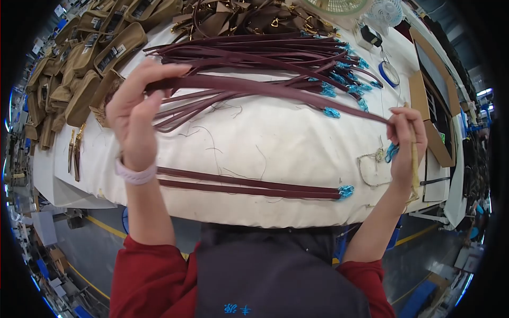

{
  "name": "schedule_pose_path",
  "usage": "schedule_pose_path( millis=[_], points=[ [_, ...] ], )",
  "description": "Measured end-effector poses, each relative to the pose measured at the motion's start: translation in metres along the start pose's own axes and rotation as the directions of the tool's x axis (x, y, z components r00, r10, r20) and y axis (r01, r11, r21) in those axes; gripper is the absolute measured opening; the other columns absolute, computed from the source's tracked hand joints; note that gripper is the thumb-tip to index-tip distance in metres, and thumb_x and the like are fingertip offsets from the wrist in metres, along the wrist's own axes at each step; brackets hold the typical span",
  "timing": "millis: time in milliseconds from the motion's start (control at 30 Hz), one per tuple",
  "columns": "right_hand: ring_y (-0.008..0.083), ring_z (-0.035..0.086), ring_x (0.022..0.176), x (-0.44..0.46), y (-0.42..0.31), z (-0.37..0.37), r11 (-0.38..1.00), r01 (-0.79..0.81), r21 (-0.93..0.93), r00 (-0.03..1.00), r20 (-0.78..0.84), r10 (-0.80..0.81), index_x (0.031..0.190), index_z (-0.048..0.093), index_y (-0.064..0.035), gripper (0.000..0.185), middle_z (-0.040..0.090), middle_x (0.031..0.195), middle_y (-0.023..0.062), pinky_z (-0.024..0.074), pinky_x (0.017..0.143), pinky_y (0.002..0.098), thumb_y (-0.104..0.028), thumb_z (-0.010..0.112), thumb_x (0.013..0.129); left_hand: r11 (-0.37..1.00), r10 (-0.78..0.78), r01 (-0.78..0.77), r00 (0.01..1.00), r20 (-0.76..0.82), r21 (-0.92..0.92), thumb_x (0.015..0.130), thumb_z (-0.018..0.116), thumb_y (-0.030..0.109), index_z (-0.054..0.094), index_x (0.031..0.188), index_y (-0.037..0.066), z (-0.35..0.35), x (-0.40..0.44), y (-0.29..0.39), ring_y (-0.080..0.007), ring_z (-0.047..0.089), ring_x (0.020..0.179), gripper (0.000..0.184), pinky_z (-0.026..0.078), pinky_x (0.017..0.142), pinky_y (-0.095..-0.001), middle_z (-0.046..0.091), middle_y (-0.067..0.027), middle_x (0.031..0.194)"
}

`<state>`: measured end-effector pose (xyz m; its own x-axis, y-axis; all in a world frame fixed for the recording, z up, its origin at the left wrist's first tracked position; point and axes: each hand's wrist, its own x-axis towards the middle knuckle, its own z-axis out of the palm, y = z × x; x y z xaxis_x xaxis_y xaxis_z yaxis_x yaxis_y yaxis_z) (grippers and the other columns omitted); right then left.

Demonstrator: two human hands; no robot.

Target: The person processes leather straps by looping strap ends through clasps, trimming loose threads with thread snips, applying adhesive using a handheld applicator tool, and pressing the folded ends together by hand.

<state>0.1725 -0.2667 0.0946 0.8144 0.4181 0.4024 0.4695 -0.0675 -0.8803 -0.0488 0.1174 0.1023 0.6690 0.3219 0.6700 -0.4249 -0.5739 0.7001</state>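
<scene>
Both hands were closed on one dark maroon strap [275, 91], drawn out between them across the near side of the strap pile [238, 55]. At its left part, the left hand [135, 108] had the strap between bent fingers and thumb; a pale band [135, 173] circled that wrist. Farther right, the right hand [407, 132] pinched the strap at its fingertips, and some turquoise wrapping [392, 152] showed just beneath them; whether it belonged to the same strap, I could not tell. A thin yellowish strip [414, 164] ran along this hand.

Turquoise-wrapped ends [331, 112] gathered at the right side of the strap pile. Nearer the person than the pile, two more straps [249, 184] lay side by side on the white-covered surface [302, 143], and loose threads [213, 146] were scattered between. Left of the pile sat a heap of tan pouches [82, 98]; beyond it were brown pieces [228, 21] with gold-coloured fittings. To the pile's right stood a cardboard box [448, 140], with a blue-rimmed roll [389, 74] nearer the straps.
</scene>
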Motion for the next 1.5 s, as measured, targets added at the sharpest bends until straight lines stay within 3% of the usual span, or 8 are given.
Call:
schedule_pose_path(
  millis=[200, 400, 467, 667, 833, 1133, 1233, 1500],
  points=[
    [0.0068, 0.057, 0.084, -0.034, 0.003, 0.024, 0.990, -0.138, -0.028, 0.974, 0.179, 0.140, 0.117, 0.072, -0.0004, 0.019, 0.064, 0.089, 0.0004, 0.0427, 0.073, 0.0214, 0.001, 0.069, 0.098, 0.919, -0.151, 0.077, 0.975, 0.164, 0.388, 0.099, 0.066, -0.009, 0.076, 0.115, -0.008, -0.058, -0.029, 0.020, -0.0142, 0.061, 0.095, 0.019, 0.047, 0.086, -0.0246, 0.067, -0.0075, 0.102],
    [0.0210, 0.071, 0.091, -0.063, 0.032, 0.069, 0.745, 0.486, -0.456, 0.862, 0.390, -0.324, 0.112, 0.077, -0.0081, 0.034, 0.080, 0.101, 0.0031, 0.0491, 0.082, 0.0329, 0.006, 0.083, 0.082, 0.608, -0.291, -0.081, 0.903, 0.316, 0.790, 0.091, 0.069, -0.009, 0.067, 0.099, -0.003, -0.079, -0.062, -0.021, -0.0263, 0.065, 0.099, 0.011, 0.052, 0.085, -0.0344, 0.065, -0.0127, 0.101],
    [0.0198, 0.071, 0.090, -0.076, 0.030, 0.080, 0.780, 0.448, -0.437, 0.868, 0.422, -0.262, 0.111, 0.077, -0.0084, 0.033, 0.080, 0.102, 0.0023, 0.0486, 0.079, 0.0322, 0.005, 0.084, 0.081, 0.543, -0.372, -0.032, 0.887, 0.274, 0.839, 0.089, 0.064, -0.011, 0.065, 0.099, -0.002, -0.084, -0.079, -0.035, -0.0248, 0.063, 0.099, 0.013, 0.050, 0.082, -0.0334, 0.063, -0.0111, 0.098],
    [0.0201, 0.071, 0.087, -0.091, 0.034, 0.078, 0.952, 0.166, -0.259, 0.964, 0.248, -0.100, 0.118, 0.079, -0.0077, 0.037, 0.081, 0.105, 0.0052, 0.0517, 0.075, 0.0323, 0.004, 0.084, 0.083, 0.784, -0.303, 0.212, 0.951, 0.062, 0.583, 0.086, 0.062, -0.009, 0.063, 0.101, 0.000, 0.012, -0.057, 0.010, -0.0240, 0.061, 0.087, 0.018, 0.048, 0.075, -0.0348, 0.060, -0.0098, 0.098],
    [0.0231, 0.064, 0.078, -0.080, 0.036, 0.081, 0.880, 0.156, -0.448, 0.984, 0.151, -0.098, 0.117, 0.077, -0.0057, 0.037, 0.073, 0.095, 0.0091, 0.0519, 0.070, 0.0337, 0.005, 0.083, 0.082, 0.946, -0.322, 0.279, 0.869, 0.377, 0.166, 0.087, 0.079, -0.002, 0.063, 0.112, 0.003, 0.143, -0.072, 0.019, -0.0181, 0.063, 0.077, 0.031, 0.049, 0.065, -0.0305, 0.062, -0.0115, 0.109],
    [0.0190, 0.074, 0.088, -0.096, 0.037, 0.076, 0.896, 0.064, -0.438, 0.993, 0.117, -0.014, 0.120, 0.073, -0.0053, 0.029, 0.077, 0.101, 0.0092, 0.0558, 0.074, 0.0299, 0.003, 0.079, 0.092, 0.917, -0.383, 0.250, 0.771, 0.508, 0.312, 0.087, 0.085, 0.012, 0.070, 0.113, 0.006, 0.193, -0.082, 0.001, -0.0263, 0.074, 0.087, 0.031, 0.059, 0.074, -0.0373, 0.068, -0.0081, 0.104],
    [0.0136, 0.074, 0.093, -0.089, 0.026, 0.086, 0.955, -0.294, -0.038, 0.952, -0.102, 0.289, 0.122, 0.067, -0.0004, 0.019, 0.078, 0.106, 0.0111, 0.0565, 0.082, 0.0277, -0.014, 0.057, 0.114, 0.919, -0.388, 0.286, 0.776, 0.498, 0.270, 0.086, 0.086, 0.016, 0.077, 0.102, 0.010, 0.196, -0.083, -0.002, -0.0228, 0.074, 0.081, 0.019, 0.058, 0.071, -0.0364, 0.071, -0.0018, 0.094],
    [0.0091, 0.062, 0.081, -0.087, 0.028, 0.101, 0.936, -0.309, 0.166, 0.942, -0.080, 0.325, 0.123, 0.067, 0.0009, 0.041, 0.070, 0.090, 0.0062, 0.0514, 0.079, 0.0245, -0.034, 0.047, 0.119, 0.985, -0.097, 0.000, 0.825, 0.557, 0.173, 0.089, 0.083, 0.018, 0.077, 0.092, 0.010, 0.193, -0.077, -0.025, -0.0215, 0.072, 0.073, 0.010, 0.054, 0.059, -0.0353, 0.069, -0.0011, 0.091]
  ],
)
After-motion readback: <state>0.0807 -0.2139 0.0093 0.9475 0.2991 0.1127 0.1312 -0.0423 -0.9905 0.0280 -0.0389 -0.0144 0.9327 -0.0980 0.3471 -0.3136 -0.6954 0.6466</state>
